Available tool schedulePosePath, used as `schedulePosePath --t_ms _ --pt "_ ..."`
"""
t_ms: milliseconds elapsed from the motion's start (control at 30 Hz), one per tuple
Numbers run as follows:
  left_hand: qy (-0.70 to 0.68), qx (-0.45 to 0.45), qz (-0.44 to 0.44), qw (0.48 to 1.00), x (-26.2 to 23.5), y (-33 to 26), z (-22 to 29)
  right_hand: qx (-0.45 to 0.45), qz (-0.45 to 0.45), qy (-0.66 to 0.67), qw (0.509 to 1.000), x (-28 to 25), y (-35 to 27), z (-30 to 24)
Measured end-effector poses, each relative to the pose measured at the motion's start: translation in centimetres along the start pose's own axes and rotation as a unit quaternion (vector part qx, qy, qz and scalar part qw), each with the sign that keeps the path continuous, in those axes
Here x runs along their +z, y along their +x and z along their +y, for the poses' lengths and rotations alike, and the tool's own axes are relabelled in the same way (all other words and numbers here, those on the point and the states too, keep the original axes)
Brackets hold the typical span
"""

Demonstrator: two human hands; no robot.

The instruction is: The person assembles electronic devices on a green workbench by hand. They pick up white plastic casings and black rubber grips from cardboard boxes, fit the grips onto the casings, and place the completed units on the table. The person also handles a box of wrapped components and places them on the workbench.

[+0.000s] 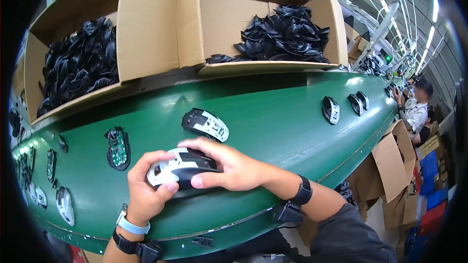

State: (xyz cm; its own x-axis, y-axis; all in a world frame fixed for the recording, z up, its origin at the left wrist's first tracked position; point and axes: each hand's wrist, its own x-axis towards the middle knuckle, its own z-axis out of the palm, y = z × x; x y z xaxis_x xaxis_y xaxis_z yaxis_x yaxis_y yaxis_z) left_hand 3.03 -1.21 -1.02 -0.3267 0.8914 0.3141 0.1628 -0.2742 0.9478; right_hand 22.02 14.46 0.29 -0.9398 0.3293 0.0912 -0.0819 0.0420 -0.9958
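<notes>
Between both my hands is a black and white computer mouse point(183, 165), held just over the near side of the green conveyor belt point(273, 117). The fingers and thumb of my left hand point(147, 180) close on its white end. My right hand point(234, 165) wraps round the black end, thumb along the near side and fingers over the top, which they partly hide. Just beyond my hands lies another black and white mouse point(204, 123), with openings in its white part. Left of it rests a mouse base with a green circuit board point(117, 148).
Cardboard boxes full of black plastic shells point(287, 34) stand along the far side. More mouse parts point(64, 205) lie at the left, and several mice point(331, 109) at the right. Farther right a person point(417, 107) works at the belt beside an open carton point(396, 160).
</notes>
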Motion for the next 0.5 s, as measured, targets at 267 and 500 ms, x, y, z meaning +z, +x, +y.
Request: schedulePosePath --t_ms 267,500 --pt "-0.091 0.067 -0.048 0.992 -0.5 -0.1 -1.3 -0.025 -0.012 0.151 0.988 -0.3 -0.6 -0.4" --pt "-0.169 -0.014 -0.033 0.985 0.9 0.3 -0.2 -0.104 0.062 0.051 0.991 0.6 -1.3 -0.6"
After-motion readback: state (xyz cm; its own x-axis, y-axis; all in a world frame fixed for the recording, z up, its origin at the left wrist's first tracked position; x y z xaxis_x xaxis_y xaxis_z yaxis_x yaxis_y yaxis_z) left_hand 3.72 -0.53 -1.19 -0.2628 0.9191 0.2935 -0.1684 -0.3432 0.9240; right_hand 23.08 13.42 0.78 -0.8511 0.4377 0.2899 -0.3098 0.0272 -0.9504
